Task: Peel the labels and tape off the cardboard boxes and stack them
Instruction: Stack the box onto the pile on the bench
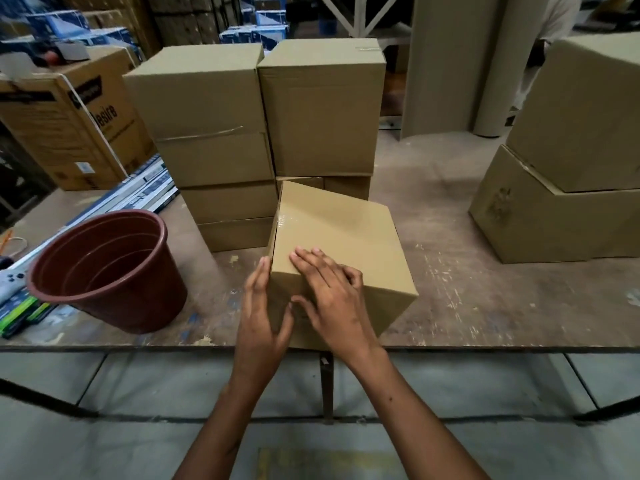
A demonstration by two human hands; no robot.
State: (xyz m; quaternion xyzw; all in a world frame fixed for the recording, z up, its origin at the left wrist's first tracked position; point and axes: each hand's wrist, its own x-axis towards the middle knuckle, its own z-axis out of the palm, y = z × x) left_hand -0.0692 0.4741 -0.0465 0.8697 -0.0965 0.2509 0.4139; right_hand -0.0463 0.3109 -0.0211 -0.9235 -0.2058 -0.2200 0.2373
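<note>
Cardboard box (341,244) under right hand (332,299) fingers (304,261), left hand (259,313) beside.

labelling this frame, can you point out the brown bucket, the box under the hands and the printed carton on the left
brown bucket (114,299): head view, outer wall.
box under the hands (349,226): head view, top face.
printed carton (86,133): head view, printed side.

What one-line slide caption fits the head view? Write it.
Both hands, left hand and right hand, steady a cardboard box at the table edge beside a brown pot.
</note>
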